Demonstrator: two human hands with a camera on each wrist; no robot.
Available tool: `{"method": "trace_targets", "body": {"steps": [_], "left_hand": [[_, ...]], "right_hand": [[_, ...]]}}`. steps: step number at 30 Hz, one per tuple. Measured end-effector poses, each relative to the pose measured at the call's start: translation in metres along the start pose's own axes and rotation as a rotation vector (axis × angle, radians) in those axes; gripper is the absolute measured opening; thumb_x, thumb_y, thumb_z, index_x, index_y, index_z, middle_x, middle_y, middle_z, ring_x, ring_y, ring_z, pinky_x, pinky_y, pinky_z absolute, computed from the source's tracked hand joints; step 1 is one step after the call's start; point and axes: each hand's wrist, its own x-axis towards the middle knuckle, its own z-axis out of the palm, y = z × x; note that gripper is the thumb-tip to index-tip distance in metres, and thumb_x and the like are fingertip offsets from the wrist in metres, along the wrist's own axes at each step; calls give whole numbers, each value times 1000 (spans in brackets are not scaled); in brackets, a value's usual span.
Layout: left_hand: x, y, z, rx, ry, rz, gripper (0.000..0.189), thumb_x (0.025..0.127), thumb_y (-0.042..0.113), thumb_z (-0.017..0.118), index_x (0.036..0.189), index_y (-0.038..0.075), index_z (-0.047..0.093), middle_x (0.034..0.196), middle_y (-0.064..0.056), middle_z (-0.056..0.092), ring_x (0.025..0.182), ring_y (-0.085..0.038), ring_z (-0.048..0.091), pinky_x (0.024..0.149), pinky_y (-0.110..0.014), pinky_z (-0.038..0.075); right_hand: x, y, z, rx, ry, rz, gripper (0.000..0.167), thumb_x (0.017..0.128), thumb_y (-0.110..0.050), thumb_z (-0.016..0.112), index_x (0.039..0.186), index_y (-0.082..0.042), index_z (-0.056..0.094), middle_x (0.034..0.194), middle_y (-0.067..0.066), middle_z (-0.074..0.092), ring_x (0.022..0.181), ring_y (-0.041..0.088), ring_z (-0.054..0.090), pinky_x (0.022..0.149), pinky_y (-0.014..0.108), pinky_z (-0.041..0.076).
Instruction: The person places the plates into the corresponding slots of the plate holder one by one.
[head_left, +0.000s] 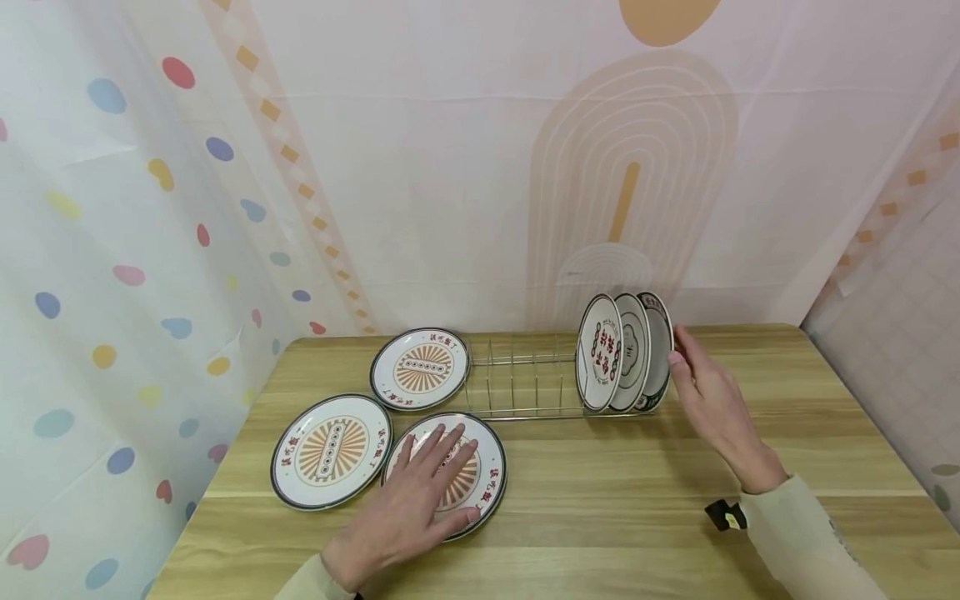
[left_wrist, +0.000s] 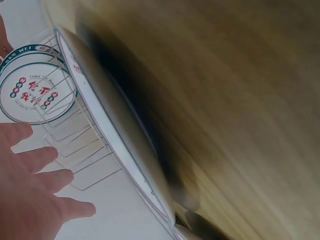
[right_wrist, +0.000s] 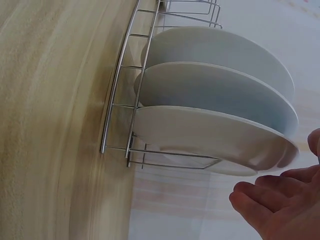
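Observation:
My left hand (head_left: 412, 508) lies spread over a white, dark-rimmed plate (head_left: 487, 457) at the front, covering part of its sunburst print. A second rim peeks out under that plate's lower edge. In the left wrist view the left fingers (left_wrist: 57, 178) are apart and hold nothing. Three plates stand on edge at the right end of a wire dish rack (head_left: 525, 414); the leftmost plate (head_left: 592, 367) shows red characters. My right hand (head_left: 716, 408) is beside the outermost plate (right_wrist: 215, 122), its fingertips right at the rim, fingers extended and not curled round it.
Two more sunburst plates lie flat on the wooden table: one plate (head_left: 360, 485) at the left, another plate (head_left: 390, 375) behind it, against the rack's left end. A patterned curtain (head_left: 450, 208) hangs behind the table. A black strap (head_left: 723, 515) sits by the right sleeve.

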Motion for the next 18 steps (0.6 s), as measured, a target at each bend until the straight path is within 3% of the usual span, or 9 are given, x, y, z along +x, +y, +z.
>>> {"method": "trace_targets", "body": {"steps": [11, 18], "left_hand": [[-14, 1, 9, -12, -153, -36, 79, 100, 65, 53, 160, 14, 41, 167, -12, 32, 153, -38, 28, 121, -64, 25], [-16, -5, 12, -33, -185, -23, 77, 100, 64, 53, 157, 13, 45, 166, -14, 33, 151, -40, 31, 119, -66, 28]], "right_hand": [[-1, -2, 2, 11, -11, 18, 54, 113, -28, 44, 157, 2, 37, 149, 31, 49, 129, 55, 53, 106, 70, 40], [1, -2, 3, 28, -3, 10, 53, 113, -26, 44, 157, 2, 37, 151, 29, 48, 127, 52, 56, 105, 68, 43]]}}
